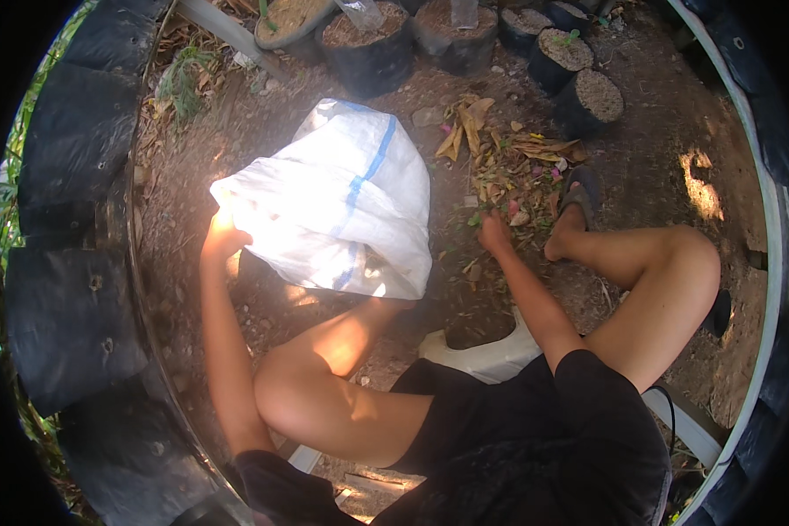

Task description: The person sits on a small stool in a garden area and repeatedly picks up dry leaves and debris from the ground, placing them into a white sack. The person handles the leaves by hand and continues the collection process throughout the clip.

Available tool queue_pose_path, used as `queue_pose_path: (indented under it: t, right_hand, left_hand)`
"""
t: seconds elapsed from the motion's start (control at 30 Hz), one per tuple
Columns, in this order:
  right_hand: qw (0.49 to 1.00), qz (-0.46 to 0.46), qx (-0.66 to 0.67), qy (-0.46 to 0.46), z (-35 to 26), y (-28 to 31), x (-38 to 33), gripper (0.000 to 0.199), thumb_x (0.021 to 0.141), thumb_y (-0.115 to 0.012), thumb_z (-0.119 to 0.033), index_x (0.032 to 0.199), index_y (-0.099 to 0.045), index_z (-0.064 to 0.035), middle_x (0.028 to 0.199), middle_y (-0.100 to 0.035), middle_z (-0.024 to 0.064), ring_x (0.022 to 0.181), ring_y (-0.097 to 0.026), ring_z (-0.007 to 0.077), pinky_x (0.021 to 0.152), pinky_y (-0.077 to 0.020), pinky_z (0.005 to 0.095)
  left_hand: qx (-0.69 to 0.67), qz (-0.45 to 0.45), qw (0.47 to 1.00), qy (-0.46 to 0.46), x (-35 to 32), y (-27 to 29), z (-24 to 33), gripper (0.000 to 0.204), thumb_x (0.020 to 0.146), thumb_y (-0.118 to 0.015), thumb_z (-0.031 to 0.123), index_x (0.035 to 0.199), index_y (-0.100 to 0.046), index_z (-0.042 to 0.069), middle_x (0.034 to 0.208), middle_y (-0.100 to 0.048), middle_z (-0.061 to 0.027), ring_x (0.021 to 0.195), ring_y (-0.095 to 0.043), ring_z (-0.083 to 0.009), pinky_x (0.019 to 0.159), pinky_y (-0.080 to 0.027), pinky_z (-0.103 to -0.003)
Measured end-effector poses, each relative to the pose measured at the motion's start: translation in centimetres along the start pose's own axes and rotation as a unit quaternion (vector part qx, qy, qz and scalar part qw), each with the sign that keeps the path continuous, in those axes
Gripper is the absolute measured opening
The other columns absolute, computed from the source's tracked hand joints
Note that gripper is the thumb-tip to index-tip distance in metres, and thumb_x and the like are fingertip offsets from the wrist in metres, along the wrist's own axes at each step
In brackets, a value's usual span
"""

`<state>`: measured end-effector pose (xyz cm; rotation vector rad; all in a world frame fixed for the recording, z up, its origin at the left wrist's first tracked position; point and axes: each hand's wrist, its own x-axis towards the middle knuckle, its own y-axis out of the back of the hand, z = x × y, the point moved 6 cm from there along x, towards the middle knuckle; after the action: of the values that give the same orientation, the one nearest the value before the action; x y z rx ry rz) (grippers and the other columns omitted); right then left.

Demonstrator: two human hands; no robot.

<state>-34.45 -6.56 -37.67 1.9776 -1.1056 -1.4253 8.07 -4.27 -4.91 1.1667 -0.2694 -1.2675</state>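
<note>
My left hand (226, 235) is closed on the edge of a large white woven sack (324, 180) with blue stripes. The sack lies bunched up over the ground in front of my left leg, and strong sunlight washes out its left side. Low by a heap of dry and green leaves (530, 188) is my right hand (494, 232), its fingers curled downward. A small green bit shows by those fingertips, but whether they pinch it is too small to make out. Pink petals and brown curled leaves are mixed into the heap.
Black grow bags (366, 57) filled with soil stand along the far side, with more at the far right. I sit on a pale low stool (491, 351), knees apart. Black sheeting (79, 307) forms a wall on the left; a pale rail (767, 219) curves along the right.
</note>
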Motion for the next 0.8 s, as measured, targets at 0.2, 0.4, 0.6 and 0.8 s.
queue_pose_path:
  t: [0.2,0.4,0.6,0.8]
  right_hand:
    - [0.999,0.039,-0.001,0.029,-1.4,-0.7,0.3,0.036,0.077,-0.058,-0.009,0.112,-0.05,-0.0043,0.118,-0.045,0.0156,0.101,-0.052,0.0313,0.078,-0.0477,0.0405]
    - [0.998,0.024,0.035,0.045,-2.4,-3.0,0.9,0.034,0.074,-0.056,-0.012,0.108,-0.054,-0.0066,0.11,-0.051,0.0167,0.102,-0.05,0.0328,0.083,-0.0428,0.0418]
    - [0.996,-0.004,0.048,0.071,-4.0,-3.6,0.1,0.048,0.067,-0.057,-0.01,0.114,-0.048,-0.0075,0.108,-0.048,0.0165,0.1,-0.049,0.0347,0.081,-0.0422,0.0429]
    - [0.989,0.015,-0.005,0.15,-6.3,-1.9,0.1,0.056,0.066,-0.061,-0.012,0.119,-0.044,-0.0064,0.125,-0.036,0.0161,0.115,-0.037,0.033,0.089,-0.0391,0.0434]
  left_hand:
    - [0.068,0.013,0.992,-0.105,1.9,-0.6,1.2,0.102,0.051,-0.057,-0.007,0.138,-0.005,0.004,0.118,-0.049,-0.02,0.103,-0.052,-0.0254,0.081,-0.046,-0.029]
    - [0.097,-0.025,0.993,-0.069,2.2,-2.0,0.0,0.102,0.051,-0.058,-0.006,0.138,-0.006,0.004,0.119,-0.048,-0.0212,0.107,-0.051,-0.028,0.083,-0.045,-0.031]
    - [0.069,-0.027,0.994,-0.082,1.6,-1.5,-0.3,0.103,0.052,-0.057,-0.007,0.138,-0.001,0.005,0.12,-0.048,-0.0206,0.104,-0.052,-0.0273,0.083,-0.045,-0.03]
    - [0.056,-0.043,0.997,-0.029,1.3,-1.4,-0.6,0.103,0.052,-0.056,-0.007,0.137,0.001,0.004,0.122,-0.046,-0.0204,0.106,-0.051,-0.027,0.085,-0.044,-0.03]
